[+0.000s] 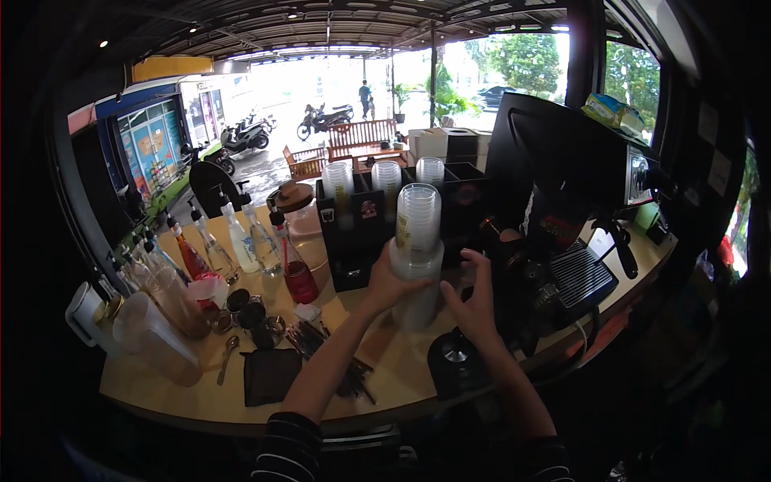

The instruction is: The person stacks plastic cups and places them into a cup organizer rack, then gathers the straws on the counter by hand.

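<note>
A tall stack of clear plastic cups point(418, 221) stands upright in front of me, with a wider, hazier lower part below. My left hand point(392, 283) is wrapped around the left side of this stack at mid-height. Just right of it, my right hand point(475, 304) is raised with thumb and fingers apart, holding nothing. Behind the stack is a black cup organizer point(347, 255) with several shorter cup stacks in its compartments. A black tamper-like piece with a round metal top point(454, 353) sits below my right hand.
Several pump bottles, one with red syrup point(297, 277), line the counter's left. Nearer are a plastic pitcher point(157, 341), a spoon point(228, 357), a dark folded cloth point(269, 376) and scattered straws. A coffee machine with a drip tray point(580, 277) stands on the right.
</note>
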A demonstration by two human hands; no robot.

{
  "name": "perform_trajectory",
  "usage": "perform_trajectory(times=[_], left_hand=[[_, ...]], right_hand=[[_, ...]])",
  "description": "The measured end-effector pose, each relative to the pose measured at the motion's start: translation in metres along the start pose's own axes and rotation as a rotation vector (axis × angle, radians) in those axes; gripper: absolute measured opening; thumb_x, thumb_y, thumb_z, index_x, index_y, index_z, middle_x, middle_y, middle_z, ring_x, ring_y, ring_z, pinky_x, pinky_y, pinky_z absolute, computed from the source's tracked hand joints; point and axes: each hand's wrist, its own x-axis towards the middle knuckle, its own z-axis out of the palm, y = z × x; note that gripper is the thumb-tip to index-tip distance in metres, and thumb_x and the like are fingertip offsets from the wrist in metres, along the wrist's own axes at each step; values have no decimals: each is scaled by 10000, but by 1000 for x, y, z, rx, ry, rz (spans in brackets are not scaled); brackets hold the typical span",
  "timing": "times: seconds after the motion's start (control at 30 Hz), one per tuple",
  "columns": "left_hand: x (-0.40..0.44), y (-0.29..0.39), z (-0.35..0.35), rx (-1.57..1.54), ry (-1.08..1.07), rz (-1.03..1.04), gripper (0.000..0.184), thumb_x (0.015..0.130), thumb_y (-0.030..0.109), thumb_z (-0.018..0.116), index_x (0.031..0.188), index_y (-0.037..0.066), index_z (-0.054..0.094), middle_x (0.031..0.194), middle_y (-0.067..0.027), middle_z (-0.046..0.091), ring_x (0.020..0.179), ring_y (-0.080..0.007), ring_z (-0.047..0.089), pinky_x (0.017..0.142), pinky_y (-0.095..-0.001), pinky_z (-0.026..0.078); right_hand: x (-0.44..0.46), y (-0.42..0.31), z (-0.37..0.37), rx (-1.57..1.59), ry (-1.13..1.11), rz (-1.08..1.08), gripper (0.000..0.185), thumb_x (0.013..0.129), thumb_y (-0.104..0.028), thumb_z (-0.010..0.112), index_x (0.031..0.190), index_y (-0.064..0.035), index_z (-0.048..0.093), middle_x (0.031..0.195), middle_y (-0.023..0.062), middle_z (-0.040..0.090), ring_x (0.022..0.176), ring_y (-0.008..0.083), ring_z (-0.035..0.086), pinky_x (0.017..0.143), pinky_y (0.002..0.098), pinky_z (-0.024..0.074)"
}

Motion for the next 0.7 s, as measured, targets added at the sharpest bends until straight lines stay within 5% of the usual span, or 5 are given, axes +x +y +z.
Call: perform_trajectory(times=[0.13,0.3,0.5,0.7], left_hand=[[-22,4,-54,139,108,-36,938,534,317,843,1280,31,351,1161,-164,552,1074,-263,555,907,-370,450],[-44,-2,-99,222,229,-22,955,527,395,836,1267,21,362,1160,-155,553,1071,-266,557,897,-386,448],[-59,-3,-121,239,276,-72,932,515,390,831,1245,21,385,1153,-154,556,1063,-275,560,893,-378,448],[-62,-2,-119,272,297,-103,899,523,358,830,1232,18,394,1143,-157,556,1055,-277,561,890,-378,450]], right_hand=[[14,-1,48,152,-172,35,657,707,-147,714,1252,-64,358,1251,106,386,1082,231,440,870,367,395],[35,-17,101,189,-383,15,985,577,-282,824,1339,-54,242,1277,166,352,1116,258,421,866,409,421],[54,-42,144,339,-585,-1,1021,554,-245,820,1322,3,194,1182,213,460,1109,283,489,939,389,403],[54,-35,157,407,-518,-66,929,553,-211,801,1273,28,264,1138,203,498,1069,260,529,909,361,433]])
